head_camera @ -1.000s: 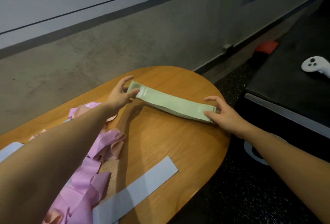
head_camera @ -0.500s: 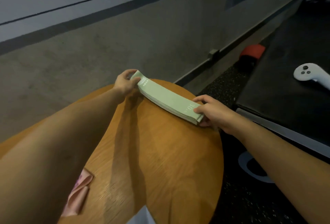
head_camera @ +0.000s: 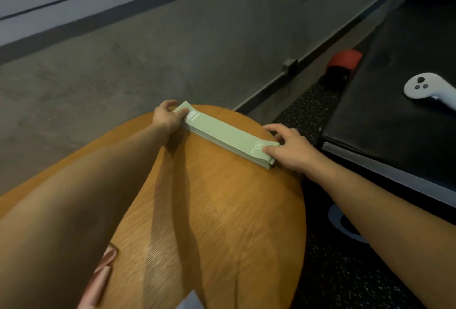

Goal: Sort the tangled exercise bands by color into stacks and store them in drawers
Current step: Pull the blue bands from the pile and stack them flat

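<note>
A stack of pale green exercise bands (head_camera: 227, 137), printed "30 LB" near one end, lies flat at the far rounded end of the wooden table (head_camera: 222, 222). My left hand (head_camera: 167, 117) grips the stack's far-left end, thumb on top and fingers curled round the edge. My right hand (head_camera: 288, 148) holds the near-right end, thumb pressed on top and fingers behind it. A pink band (head_camera: 98, 276) peeks out at the bottom left under my left forearm, which hides the rest of the pile.
A grey wall runs close behind the table. To the right stands a black padded bench (head_camera: 394, 123) with a white controller (head_camera: 427, 88) on it. A red object (head_camera: 344, 59) lies on the speckled dark floor by the wall.
Both hands have closed onto the ends of the green stack and set it flat nearer the table's far edge. The view has swung right and forward, hiding the pink and blue bands.
</note>
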